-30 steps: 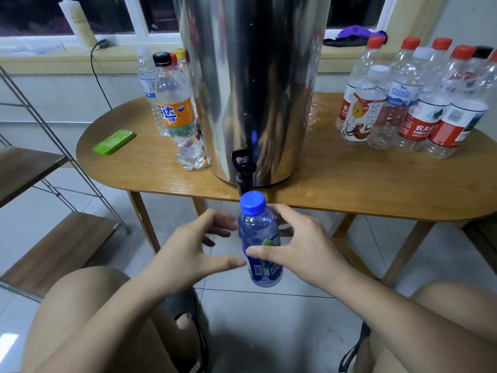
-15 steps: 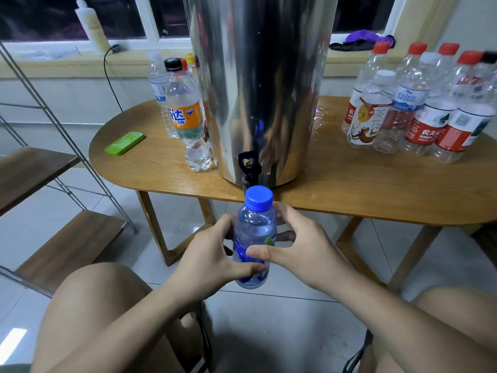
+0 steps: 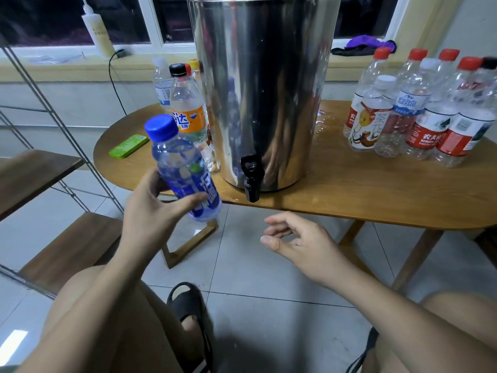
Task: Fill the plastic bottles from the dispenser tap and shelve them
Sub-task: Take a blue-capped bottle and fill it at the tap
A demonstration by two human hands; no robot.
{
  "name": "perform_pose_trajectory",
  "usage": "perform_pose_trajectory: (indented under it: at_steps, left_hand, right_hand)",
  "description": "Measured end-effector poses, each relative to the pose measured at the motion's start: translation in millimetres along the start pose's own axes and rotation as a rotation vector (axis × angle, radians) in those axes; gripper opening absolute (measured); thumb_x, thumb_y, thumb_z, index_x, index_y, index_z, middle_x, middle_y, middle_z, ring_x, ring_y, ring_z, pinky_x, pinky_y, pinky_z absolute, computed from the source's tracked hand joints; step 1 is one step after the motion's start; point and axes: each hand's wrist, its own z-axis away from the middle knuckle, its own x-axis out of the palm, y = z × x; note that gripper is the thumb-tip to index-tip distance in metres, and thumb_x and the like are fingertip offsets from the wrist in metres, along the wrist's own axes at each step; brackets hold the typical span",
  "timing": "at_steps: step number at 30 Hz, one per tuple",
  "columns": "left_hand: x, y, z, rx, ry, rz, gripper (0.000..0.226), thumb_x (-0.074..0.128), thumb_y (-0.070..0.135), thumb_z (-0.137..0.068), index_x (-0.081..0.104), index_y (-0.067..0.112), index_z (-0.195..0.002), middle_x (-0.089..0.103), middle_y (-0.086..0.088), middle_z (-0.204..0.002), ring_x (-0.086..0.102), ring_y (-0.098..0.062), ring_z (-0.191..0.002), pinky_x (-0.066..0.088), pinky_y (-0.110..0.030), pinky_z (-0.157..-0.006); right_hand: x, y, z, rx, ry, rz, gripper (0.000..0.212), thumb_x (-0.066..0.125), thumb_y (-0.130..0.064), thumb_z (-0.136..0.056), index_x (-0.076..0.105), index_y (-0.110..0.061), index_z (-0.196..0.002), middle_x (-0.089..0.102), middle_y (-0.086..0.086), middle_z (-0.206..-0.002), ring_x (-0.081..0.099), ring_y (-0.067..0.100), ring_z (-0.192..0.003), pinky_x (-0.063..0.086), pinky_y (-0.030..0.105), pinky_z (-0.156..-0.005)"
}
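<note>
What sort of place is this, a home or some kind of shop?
Most likely a room in a home, though that is a guess: a wooden table by a window holds a steel dispenser and assorted drink bottles, and the person wears a black slipper on a tiled floor.

The left hand (image 3: pixel 150 214) and right hand (image 3: pixel 301 244) run into bare forearms (image 3: pixel 390 300) as far up as the view reaches, and both thighs (image 3: pixel 462 309) are bare as well. The left foot wears a black slide sandal (image 3: pixel 184 302) with a broad moulded strap and toes showing at its open front; of the right sandal (image 3: pixel 367 347) only a thin black edge shows
</note>
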Motion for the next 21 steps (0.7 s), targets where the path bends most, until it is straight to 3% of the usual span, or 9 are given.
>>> perform_pose_trajectory:
  at_steps: [4,8,18,21]
  left_hand:
    - [5.2,-7.9,-31.8,-0.019,0.09,-0.055,0.057,0.096,0.042,-0.078,0.069,0.029,-0.127,0.079,0.014,-0.114,0.073,-0.003,-0.105,0.058,-0.03,-0.087]
    - [15.4,-17.7,-57.5,-0.03,0.085,-0.094,0.055,0.093,0.041,-0.083,0.07,0.027,-0.13,0.077,0.014,-0.111,0.068,0.009,-0.101,0.05,-0.008,-0.076]
    - [21.8,-29.5,-83.6,0.02,0.106,-0.221,0.063,0.09,0.05,-0.084,0.066,0.027,-0.137,0.071,0.018,-0.118,0.064,0.008,-0.098,0.048,-0.015,-0.077]
    - [22.3,-34.4,-92.6,0.032,0.111,-0.253,0.064,0.089,0.051,-0.085,0.066,0.025,-0.138,0.069,0.015,-0.119,0.065,0.0,-0.1,0.047,-0.015,-0.076]
  right_hand:
    - [-0.3,6.1,-5.3,0.026,-0.014,0.049,0.029,0.084,-0.04,-0.094,0.072,-0.038,-0.12,0.076,-0.017,-0.108,0.073,0.006,-0.104,0.057,0.033,-0.093]
    - [-0.8,8.2,-8.5,0.059,-0.023,0.084,0.026,0.083,-0.033,-0.095,0.072,-0.039,-0.117,0.076,-0.021,-0.105,0.073,0.003,-0.1,0.056,0.027,-0.095]
    - [-4.8,12.8,-9.5,0.06,-0.023,0.118,0.026,0.082,-0.031,-0.096,0.072,-0.037,-0.118,0.075,-0.025,-0.106,0.072,0.001,-0.1,0.054,0.018,-0.091]
    - [-5.5,13.4,-9.9,0.055,-0.019,0.113,0.025,0.082,-0.03,-0.096,0.073,-0.037,-0.118,0.075,-0.025,-0.106,0.072,0.001,-0.1,0.053,0.015,-0.089]
